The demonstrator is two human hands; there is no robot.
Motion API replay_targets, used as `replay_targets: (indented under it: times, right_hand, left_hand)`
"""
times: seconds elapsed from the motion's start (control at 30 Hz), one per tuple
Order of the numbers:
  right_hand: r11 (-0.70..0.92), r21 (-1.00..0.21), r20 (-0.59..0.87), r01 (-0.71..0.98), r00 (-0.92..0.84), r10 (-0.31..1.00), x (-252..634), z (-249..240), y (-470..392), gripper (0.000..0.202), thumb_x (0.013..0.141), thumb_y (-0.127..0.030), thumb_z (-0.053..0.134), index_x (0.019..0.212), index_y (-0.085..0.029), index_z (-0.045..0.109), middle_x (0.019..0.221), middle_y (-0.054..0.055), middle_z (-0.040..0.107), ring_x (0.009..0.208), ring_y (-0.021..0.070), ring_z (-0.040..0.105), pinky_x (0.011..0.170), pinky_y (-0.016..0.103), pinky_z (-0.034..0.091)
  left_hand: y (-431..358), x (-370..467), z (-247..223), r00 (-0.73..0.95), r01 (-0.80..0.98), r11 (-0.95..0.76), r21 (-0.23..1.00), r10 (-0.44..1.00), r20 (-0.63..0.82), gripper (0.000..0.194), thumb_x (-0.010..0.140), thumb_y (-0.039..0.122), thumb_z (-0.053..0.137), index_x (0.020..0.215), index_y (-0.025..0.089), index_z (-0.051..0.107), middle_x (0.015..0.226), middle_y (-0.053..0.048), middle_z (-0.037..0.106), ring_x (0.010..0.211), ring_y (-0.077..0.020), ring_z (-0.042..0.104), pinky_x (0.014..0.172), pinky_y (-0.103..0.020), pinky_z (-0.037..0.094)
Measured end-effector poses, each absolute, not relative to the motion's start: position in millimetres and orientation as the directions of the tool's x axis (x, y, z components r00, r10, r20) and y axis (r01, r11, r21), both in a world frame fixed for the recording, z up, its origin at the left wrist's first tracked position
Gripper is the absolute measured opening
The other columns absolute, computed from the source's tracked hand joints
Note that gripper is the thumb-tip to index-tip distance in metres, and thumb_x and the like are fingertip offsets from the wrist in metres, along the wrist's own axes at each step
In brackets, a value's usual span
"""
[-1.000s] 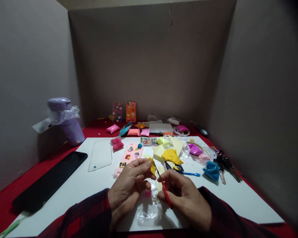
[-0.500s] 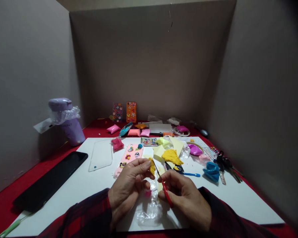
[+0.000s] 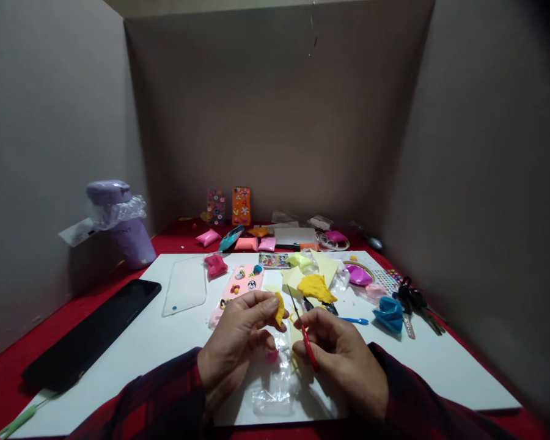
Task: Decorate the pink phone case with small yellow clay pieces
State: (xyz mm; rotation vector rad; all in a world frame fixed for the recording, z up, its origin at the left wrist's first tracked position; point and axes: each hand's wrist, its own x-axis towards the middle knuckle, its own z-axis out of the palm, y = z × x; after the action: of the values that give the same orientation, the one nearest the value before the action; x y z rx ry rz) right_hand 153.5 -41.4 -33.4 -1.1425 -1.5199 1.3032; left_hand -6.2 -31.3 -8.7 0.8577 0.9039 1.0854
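Observation:
My left hand point(image 3: 238, 345) pinches a small curved piece of yellow clay point(image 3: 279, 308) between thumb and fingertips. A pair of small scissors point(image 3: 308, 348) with red handles is gripped in my right hand point(image 3: 346, 360), its dark blades pointing up and slightly left, apart from the clay. A thin yellow strip shows by my right fingertips. Below both hands lies a crumpled clear plastic bag point(image 3: 275, 391) with a bit of pink beside it. Beyond my right hand, a larger flattened lump of yellow clay point(image 3: 317, 287) rests over pale yellow paper point(image 3: 325, 266).
A pink phone case point(image 3: 231, 293) with small figures lies behind my left hand, beside a clear case point(image 3: 186, 287). On the left are a black phone point(image 3: 96, 330) and a purple bottle point(image 3: 128, 238). Blue clay point(image 3: 388, 315) and keys point(image 3: 410, 305) lie right.
The scissors have moved away from the yellow clay piece, which looks narrower. A thin yellow strip now shows near my right fingertips. The view has shifted slightly.

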Motion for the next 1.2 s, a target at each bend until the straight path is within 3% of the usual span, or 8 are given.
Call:
replay_targets:
  times: [0.17, 0.37, 0.53, 0.77, 0.93, 1.1, 1.2]
  right_hand:
    - [0.093, -0.994, 0.084, 0.050, -0.158, 0.984, 154, -31, -39, 0.024, 0.067, -0.031, 0.067, 0.082, -0.017, 0.053, 0.054, -0.007, 0.043, 0.050, 0.0085, 0.038, 0.048, 0.022, 0.029]
    - [0.138, -0.988, 0.145, -0.070, -0.119, 0.982, 157, -30, -36, 0.025, 0.068, -0.028, 0.068, 0.083, -0.018, 0.051, 0.058, -0.006, 0.051, 0.052, 0.0090, 0.045, 0.050, 0.022, 0.034]
    - [0.159, -0.983, 0.168, -0.087, -0.110, 0.980, 158, -30, -36, 0.022, 0.071, -0.026, 0.066, 0.087, -0.019, 0.052, 0.072, -0.001, 0.058, 0.061, 0.0115, 0.052, 0.054, 0.024, 0.039]
    - [0.101, -0.988, 0.121, -0.115, -0.179, 0.976, 158, -25, -39, 0.028, 0.066, -0.029, 0.070, 0.085, -0.018, 0.054, 0.065, -0.003, 0.056, 0.057, 0.0104, 0.050, 0.054, 0.024, 0.039]
    - [0.058, -0.984, 0.090, -0.171, -0.186, 0.978, 159, -26, -37, 0.031, 0.063, -0.031, 0.073, 0.084, -0.018, 0.055, 0.061, -0.005, 0.055, 0.055, 0.0094, 0.049, 0.052, 0.023, 0.037]
    - [0.075, -0.964, 0.104, -0.257, -0.101, 0.989, 160, -31, -34, 0.031, 0.062, -0.028, 0.074, 0.085, -0.018, 0.055, 0.062, -0.005, 0.056, 0.056, 0.0090, 0.050, 0.054, 0.022, 0.040]
    - [0.110, -0.957, 0.123, -0.267, -0.034, 0.992, 160, -32, -33, 0.030, 0.063, -0.028, 0.073, 0.085, -0.018, 0.056, 0.067, -0.004, 0.057, 0.059, 0.0096, 0.051, 0.056, 0.022, 0.041]
  left_hand:
    - [-34, -6, -7, 0.223, -0.241, 0.197, 0.950, 0.964, -0.144, 0.020, 0.071, 0.030, 0.065, 0.079, 0.012, 0.062, 0.066, -0.002, 0.053, 0.057, -0.0097, 0.049, 0.044, -0.018, 0.040]
    - [-33, -4, -8, 0.260, -0.132, 0.166, 0.977, 0.957, -0.127, 0.022, 0.070, 0.027, 0.065, 0.088, 0.014, 0.065, 0.070, -0.002, 0.056, 0.056, -0.0096, 0.049, 0.045, -0.020, 0.042]
    - [-36, -1, -3, 0.226, -0.028, 0.096, 0.995, 0.970, -0.087, 0.021, 0.069, 0.022, 0.064, 0.088, 0.014, 0.065, 0.070, -0.001, 0.056, 0.052, -0.0089, 0.048, 0.048, -0.021, 0.042]
    - [-38, -1, -4, 0.272, 0.068, 0.012, 0.998, 0.962, -0.030, 0.020, 0.069, 0.021, 0.065, 0.089, 0.018, 0.065, 0.068, 0.001, 0.055, 0.056, -0.0099, 0.051, 0.053, -0.021, 0.041]
    - [-38, 0, -2, 0.288, 0.024, 0.019, 1.000, 0.957, -0.025, 0.022, 0.071, 0.028, 0.065, 0.089, 0.017, 0.064, 0.072, -0.001, 0.057, 0.056, -0.0096, 0.051, 0.052, -0.021, 0.042]
    - [-38, 0, 2, 0.269, -0.200, 0.138, 0.970, 0.960, -0.081, 0.035, 0.075, 0.045, 0.056, 0.094, 0.016, 0.060, 0.078, -0.003, 0.055, 0.053, -0.0094, 0.051, 0.046, -0.022, 0.042]
    - [-39, 1, 2, 0.275, -0.284, 0.198, 0.938, 0.954, -0.118, 0.031, 0.076, 0.039, 0.057, 0.096, 0.016, 0.057, 0.080, -0.004, 0.056, 0.059, -0.0115, 0.053, 0.047, -0.022, 0.044]
